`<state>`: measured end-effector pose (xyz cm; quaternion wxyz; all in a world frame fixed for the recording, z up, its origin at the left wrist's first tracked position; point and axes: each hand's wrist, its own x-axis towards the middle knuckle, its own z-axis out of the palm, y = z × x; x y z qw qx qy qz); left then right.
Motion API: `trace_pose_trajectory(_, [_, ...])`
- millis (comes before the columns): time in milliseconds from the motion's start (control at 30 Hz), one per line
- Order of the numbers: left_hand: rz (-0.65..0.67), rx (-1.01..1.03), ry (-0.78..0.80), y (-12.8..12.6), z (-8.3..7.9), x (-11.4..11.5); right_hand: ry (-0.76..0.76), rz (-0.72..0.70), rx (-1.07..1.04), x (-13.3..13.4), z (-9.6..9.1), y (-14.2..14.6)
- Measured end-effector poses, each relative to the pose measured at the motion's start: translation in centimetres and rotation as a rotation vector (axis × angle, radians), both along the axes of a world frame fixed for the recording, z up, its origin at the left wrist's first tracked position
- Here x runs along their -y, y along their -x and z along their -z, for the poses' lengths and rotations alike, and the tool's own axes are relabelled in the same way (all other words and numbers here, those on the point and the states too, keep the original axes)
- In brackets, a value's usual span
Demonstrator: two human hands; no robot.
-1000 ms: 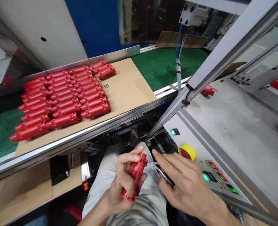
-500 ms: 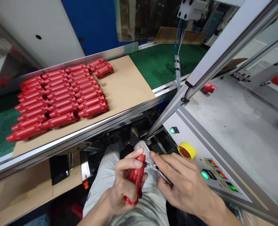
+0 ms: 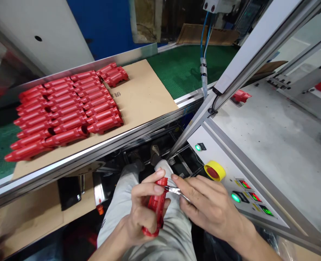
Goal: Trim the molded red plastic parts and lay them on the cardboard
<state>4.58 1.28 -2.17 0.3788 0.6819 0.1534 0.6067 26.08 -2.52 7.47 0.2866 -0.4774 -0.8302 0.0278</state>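
Observation:
My left hand (image 3: 142,206) is wrapped round a red ribbed plastic tube (image 3: 157,208), tilted upright above my lap. Its thumb and forefinger press near the upper end. In my right hand (image 3: 212,206) is a small pair of silver nippers (image 3: 173,189), their handles mostly hidden by the fingers. The jaw tips meet the tube's side near its top; whether they bite on anything is too small to tell. Ahead to the left, several rows of similar red tubes (image 3: 70,119) lie on a cardboard sheet (image 3: 141,90).
Under the cardboard runs a green belt (image 3: 171,79) with a metal rail. On the right stands a machine table (image 3: 271,134) with a slanted post (image 3: 247,58) and a yellow-ringed red stop button (image 3: 214,171). A lower cardboard shelf (image 3: 37,214) holds a dark flat object (image 3: 68,194).
The view has shifted slightly, so the background sits a little lower left or higher in the picture. Both hands keep their hold, with the nippers' tips still at the tube's upper side.

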Motion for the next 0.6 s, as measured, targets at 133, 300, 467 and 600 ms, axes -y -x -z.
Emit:
trace_pose_trajectory(133, [0.085, 0.011, 0.059, 0.0, -1.0, 0.3, -0.017, -0.032, 0.004, 0.0, 0.5, -0.3])
trace_pose_trajectory(300, [0.141, 0.037, 0.142, 0.1, -2.0, 0.6, -0.119, -0.047, -0.014, -0.1, 1.5, -0.6])
trace_pose_trajectory(467, [0.197, 0.034, 0.140, 0.0, -2.8, 0.7, -0.142, -0.081, -0.124, -0.1, 2.5, -1.2])
trace_pose_trajectory(600, [0.124, 0.046, 0.167, 0.0, -2.9, 0.6, -0.039, 0.005, -0.399, 0.6, 2.1, -2.1])
